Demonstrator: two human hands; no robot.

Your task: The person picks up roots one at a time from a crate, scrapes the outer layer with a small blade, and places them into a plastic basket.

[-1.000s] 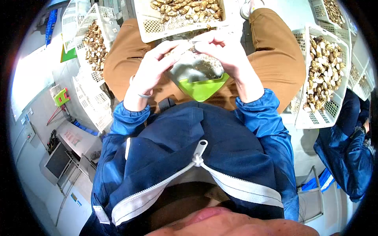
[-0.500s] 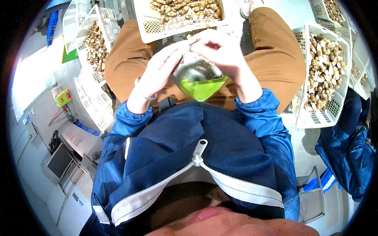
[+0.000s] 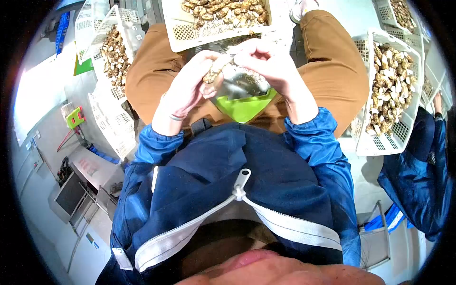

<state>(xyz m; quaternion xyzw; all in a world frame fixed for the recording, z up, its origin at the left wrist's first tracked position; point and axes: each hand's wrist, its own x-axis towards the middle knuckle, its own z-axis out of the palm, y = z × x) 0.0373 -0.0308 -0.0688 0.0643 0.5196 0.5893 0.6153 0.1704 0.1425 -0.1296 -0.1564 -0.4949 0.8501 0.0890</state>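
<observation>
My left hand (image 3: 194,80) is closed around a mottled brown, elongated mushroom (image 3: 216,68), which tilts up toward my other hand. Opposite it, my right hand (image 3: 270,61) has its thumb and fingers pinched together close to the mushroom's upper end; what they hold, if anything, is too small to make out. Below both hands, between my knees, sits a container with a bright green rim (image 3: 244,109) and dark, wet-looking contents with pale bits. Just beyond the hands stands a white crate (image 3: 185,45) with brown mushrooms (image 3: 228,14) in it.
On the right, a white perforated crate (image 3: 363,142) holds a heap of brown-and-white mushrooms (image 3: 392,88). Further crates of them stand at left, near a mushroom pile (image 3: 115,57). A co-worker's blue sleeve (image 3: 418,185) shows at far right. A metal-framed stand (image 3: 76,199) is lower left.
My left hand has turned and opened out slightly, so the mushroom in it now shows. My right hand stays nearly in place. The co-worker at right has shifted, and a hand shows there.
</observation>
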